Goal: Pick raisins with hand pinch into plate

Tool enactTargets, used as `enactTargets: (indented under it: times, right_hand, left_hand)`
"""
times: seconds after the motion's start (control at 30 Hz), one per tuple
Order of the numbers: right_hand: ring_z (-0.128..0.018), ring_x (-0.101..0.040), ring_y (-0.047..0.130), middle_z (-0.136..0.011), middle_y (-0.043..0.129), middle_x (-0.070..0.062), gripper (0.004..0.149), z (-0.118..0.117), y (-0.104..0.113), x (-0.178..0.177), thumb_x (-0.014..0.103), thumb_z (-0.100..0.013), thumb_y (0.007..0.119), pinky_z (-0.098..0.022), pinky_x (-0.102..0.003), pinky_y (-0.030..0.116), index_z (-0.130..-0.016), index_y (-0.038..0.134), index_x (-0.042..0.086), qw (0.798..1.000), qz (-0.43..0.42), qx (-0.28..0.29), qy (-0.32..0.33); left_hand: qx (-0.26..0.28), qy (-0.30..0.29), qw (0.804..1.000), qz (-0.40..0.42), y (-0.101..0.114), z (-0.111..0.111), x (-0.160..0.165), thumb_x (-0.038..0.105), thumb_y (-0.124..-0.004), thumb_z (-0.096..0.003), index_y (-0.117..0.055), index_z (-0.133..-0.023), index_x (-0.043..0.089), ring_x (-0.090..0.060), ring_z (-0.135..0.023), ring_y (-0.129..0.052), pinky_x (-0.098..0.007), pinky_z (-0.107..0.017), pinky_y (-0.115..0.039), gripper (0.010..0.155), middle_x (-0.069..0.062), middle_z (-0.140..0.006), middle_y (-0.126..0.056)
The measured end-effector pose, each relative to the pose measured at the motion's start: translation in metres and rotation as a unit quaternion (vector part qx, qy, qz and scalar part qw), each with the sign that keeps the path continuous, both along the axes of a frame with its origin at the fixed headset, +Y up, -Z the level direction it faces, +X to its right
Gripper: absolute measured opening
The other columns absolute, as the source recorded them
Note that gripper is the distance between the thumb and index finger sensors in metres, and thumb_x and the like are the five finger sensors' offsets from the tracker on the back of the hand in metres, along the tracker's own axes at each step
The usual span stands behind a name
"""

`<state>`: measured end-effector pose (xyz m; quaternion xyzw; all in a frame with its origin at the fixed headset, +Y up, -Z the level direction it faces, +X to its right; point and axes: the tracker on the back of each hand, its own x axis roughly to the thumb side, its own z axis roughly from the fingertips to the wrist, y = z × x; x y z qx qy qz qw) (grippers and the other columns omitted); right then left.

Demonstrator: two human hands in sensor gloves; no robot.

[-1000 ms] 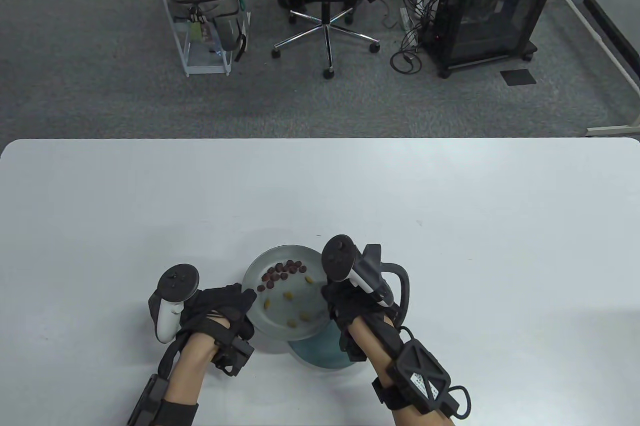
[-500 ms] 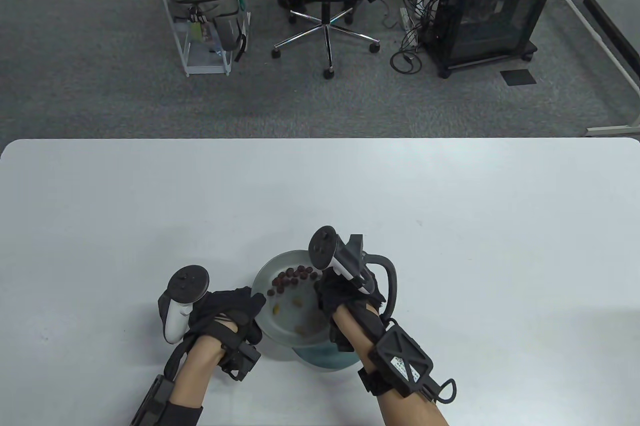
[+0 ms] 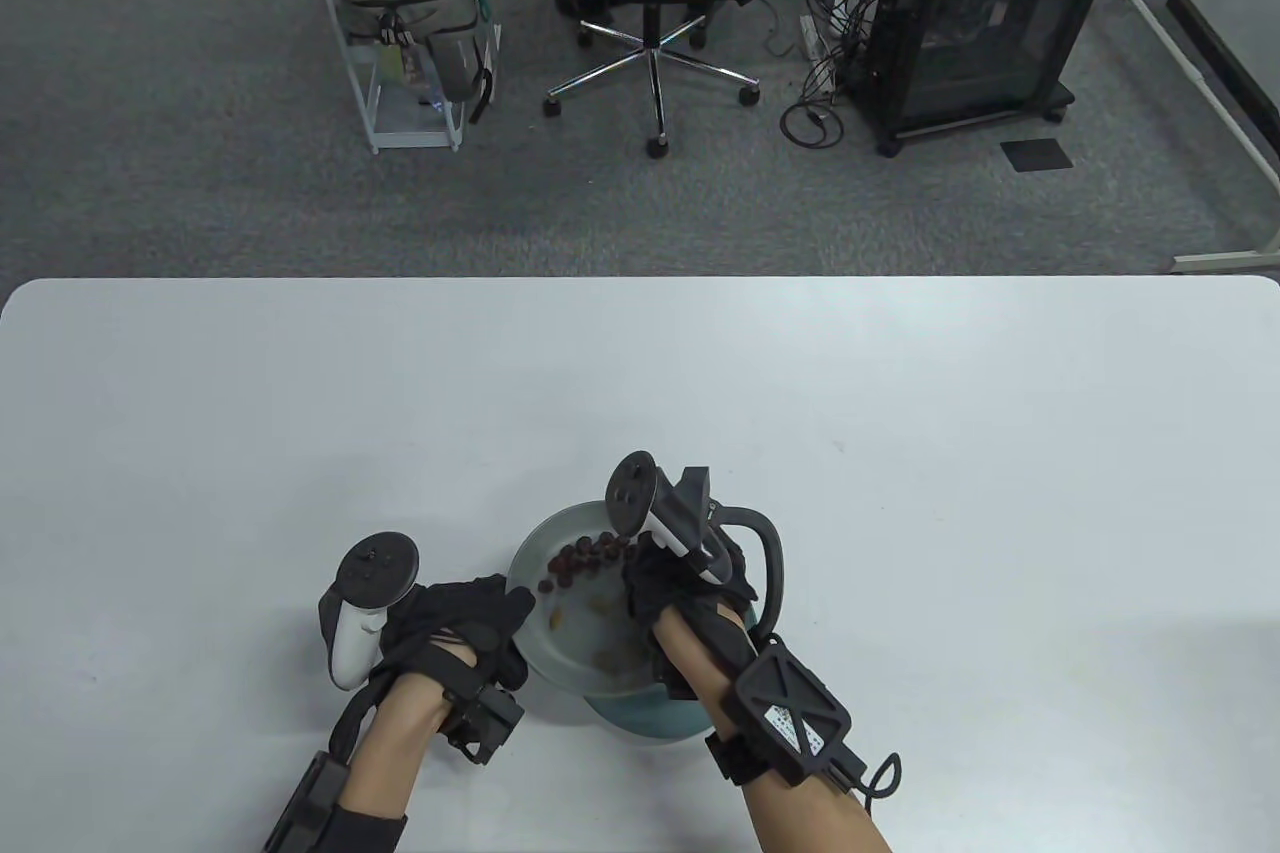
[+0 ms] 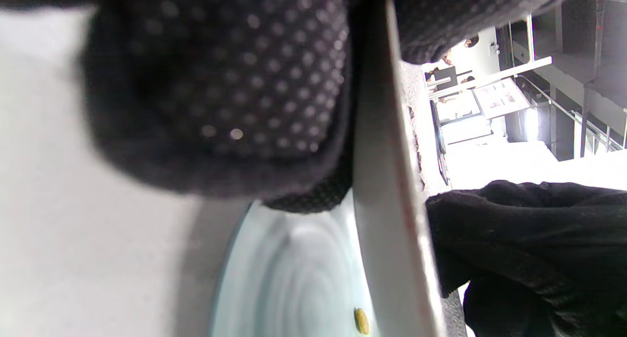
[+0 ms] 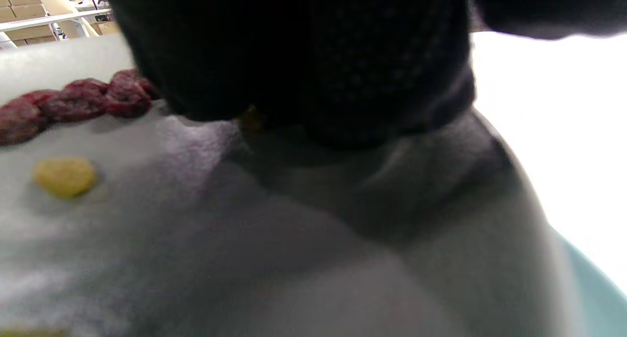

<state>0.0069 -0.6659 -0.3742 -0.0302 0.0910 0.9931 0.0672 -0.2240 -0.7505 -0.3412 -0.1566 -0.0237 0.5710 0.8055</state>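
We see grey plate (image 3: 560, 633) tilted, near edge resting over teal dish (image 3: 640, 715). Dark red raisins (image 3: 578, 561) clustered along plate's far side, touching one another. Yellow raisins (image 5: 64, 177) scattered singly lower on plate, apart from red cluster.

A: Left hand (image 3: 455, 618) w/ black knit glove, grey grip dots on the fingers (image 4: 220, 82). White-handled tracker w/ black round head (image 3: 365, 593) on its back; black boxy module (image 3: 485, 718) at wrist.

B: Right hand (image 3: 680, 593) – same black dotted glove. Bare skin on both forearms. Its black-and-white tracker (image 3: 655, 513) has a curved dark grey loop; black cross-ribbed wrist plate (image 3: 795, 718) w/ white label, thin black looped cable (image 3: 885, 773).
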Motion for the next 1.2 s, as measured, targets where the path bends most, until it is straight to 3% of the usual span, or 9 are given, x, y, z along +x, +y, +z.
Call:
enactTargets:
  times: [0.63,1.2]
  right_hand:
    - [-0.025,-0.016,0.105,-0.059,0.105,-0.014,0.049,0.0,-0.014,-0.011,0.04,-0.039,0.099,-0.019,-0.035,0.089,-0.075,0.093,0.008,0.999,0.035,-0.008,0.003]
    - [-0.027,-0.017,0.103,-0.061,0.104,-0.014,0.048,-0.003,-0.017,-0.006,0.038,-0.039,0.099,-0.021,-0.036,0.089,-0.076,0.091,0.009,0.999,0.008,-0.032,-0.003]
  left_hand:
    - [-0.006,-0.001,1.0,0.001,0.0,0.001,0.0,0.03,-0.082,-0.0474,-0.082,-0.074,-0.014,-0.023,-0.008,-0.109,-0.038,-0.009,-0.086,0.052,-0.018,-0.045,-0.114]
    - [-0.005,-0.003,1.0,0.005,0.0,0.001,0.0,0.031,-0.082,-0.0476,-0.082,-0.074,-0.014,-0.023,-0.008,-0.109,-0.038,-0.01,-0.086,0.052,-0.018,-0.045,-0.114]
